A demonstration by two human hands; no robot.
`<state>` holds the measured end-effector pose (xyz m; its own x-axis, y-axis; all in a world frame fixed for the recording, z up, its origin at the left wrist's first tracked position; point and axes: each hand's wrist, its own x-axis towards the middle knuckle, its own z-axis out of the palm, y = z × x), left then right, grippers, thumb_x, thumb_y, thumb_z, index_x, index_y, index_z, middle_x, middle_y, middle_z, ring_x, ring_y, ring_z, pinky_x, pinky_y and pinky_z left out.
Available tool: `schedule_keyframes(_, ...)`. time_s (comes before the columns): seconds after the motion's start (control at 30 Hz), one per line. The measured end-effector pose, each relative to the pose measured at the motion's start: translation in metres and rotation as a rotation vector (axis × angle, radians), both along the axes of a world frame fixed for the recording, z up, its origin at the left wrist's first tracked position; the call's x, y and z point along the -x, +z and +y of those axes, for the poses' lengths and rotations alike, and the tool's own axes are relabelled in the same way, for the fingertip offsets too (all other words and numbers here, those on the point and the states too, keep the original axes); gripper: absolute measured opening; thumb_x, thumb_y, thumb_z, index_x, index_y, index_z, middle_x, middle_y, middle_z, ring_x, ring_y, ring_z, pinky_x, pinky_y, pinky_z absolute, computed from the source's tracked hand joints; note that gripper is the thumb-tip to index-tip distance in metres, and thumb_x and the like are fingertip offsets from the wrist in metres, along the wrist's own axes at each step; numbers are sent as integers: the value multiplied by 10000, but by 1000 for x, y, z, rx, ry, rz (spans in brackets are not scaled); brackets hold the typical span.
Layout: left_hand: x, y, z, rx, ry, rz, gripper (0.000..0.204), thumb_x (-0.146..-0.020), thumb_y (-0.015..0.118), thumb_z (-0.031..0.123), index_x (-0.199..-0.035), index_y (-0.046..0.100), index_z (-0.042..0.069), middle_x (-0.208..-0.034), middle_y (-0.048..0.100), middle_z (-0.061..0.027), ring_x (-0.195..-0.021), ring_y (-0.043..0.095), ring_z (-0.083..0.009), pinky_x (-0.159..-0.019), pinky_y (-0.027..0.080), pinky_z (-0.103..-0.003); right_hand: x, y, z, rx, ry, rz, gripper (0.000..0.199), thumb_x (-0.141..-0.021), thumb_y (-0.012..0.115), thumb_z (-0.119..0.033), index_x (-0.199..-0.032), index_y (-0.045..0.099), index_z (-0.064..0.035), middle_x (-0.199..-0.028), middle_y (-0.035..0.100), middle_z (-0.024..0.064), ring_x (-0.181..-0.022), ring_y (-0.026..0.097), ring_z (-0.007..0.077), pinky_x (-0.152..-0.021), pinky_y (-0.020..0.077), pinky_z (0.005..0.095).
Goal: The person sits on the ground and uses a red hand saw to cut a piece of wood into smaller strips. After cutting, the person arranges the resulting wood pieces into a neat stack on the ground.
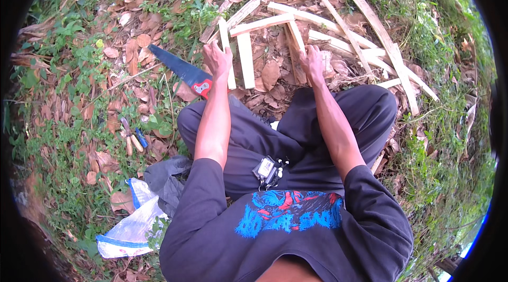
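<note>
My left hand (217, 60) is closed around a pale wooden strip (224, 32) that points away from me. My right hand (313, 64) grips the near end of another wooden strip (296, 36), with its fingers partly hidden. A crosspiece (262, 24) lies sideways between the two strips, its right end touching or very close to the right one. A shorter wooden piece (246, 62) rests just right of my left hand, its far end by the crosspiece. Beside my left wrist lies a handsaw (182, 69) with a dark blade and red handle.
Several loose wooden strips (365, 54) overlap to the right and beyond my hands. Small wooden-handled tools (129, 139) and a blue object (141, 137) lie at left. A white sack (132, 226) and dark cloth (165, 179) are by my left side. Dry leaves and weeds cover the ground.
</note>
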<state>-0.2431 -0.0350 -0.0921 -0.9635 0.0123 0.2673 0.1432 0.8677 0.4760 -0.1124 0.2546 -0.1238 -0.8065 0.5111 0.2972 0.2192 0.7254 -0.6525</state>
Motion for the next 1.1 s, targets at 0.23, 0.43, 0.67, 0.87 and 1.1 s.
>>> schedule_keyframes(0.23, -21, -4, 39, -7, -348, -62, 603, -733, 763, 231, -1241, 520, 16, -1100, 468, -186, -1033, 526, -344, -882, 470, -450, 4, -9, -3, 91, -28, -81, 348, -847, 645, -261, -1061, 608, 11, -982, 637, 224, -964, 602, 371, -858, 467, 444)
schedule_keyframes(0.43, -25, -17, 43, -46, -362, -116, 743, -683, 797, 156, -1321, 442, 15, -1126, 386, -192, -1048, 505, -358, -900, 468, -443, 3, -11, -1, 148, 42, -128, 432, -817, 682, -291, -1104, 581, 15, -977, 651, 210, -981, 606, 346, -884, 462, 425)
schedule_keyframes(0.67, -13, -30, 48, -141, -237, -99, 762, -668, 749, 138, -1338, 407, 12, -1133, 419, -235, -1053, 508, -389, -943, 446, -443, 4, -10, 0, 117, -11, -36, 395, -845, 636, -228, -1153, 579, 13, -1062, 594, 239, -1020, 568, 377, -913, 445, 448)
schedule_keyframes(0.87, 21, 3, 30, -453, -23, -244, 688, -657, 756, 200, -1262, 495, 5, -1165, 518, -247, -1123, 511, -372, -1002, 403, -458, 10, 30, 4, 279, -85, 5, 366, -885, 599, -229, -1143, 588, 30, -1067, 597, 235, -1024, 565, 373, -927, 433, 449)
schedule_keyframes(1.1, 37, 20, 15, -1306, 139, -406, 425, -753, 684, 89, -1136, 546, -32, -816, 616, -90, -582, 591, -139, -474, 472, -255, 4, 4, 21, 246, -126, -82, 369, -901, 553, -275, -1083, 587, 44, -979, 631, 244, -940, 597, 376, -854, 458, 450)
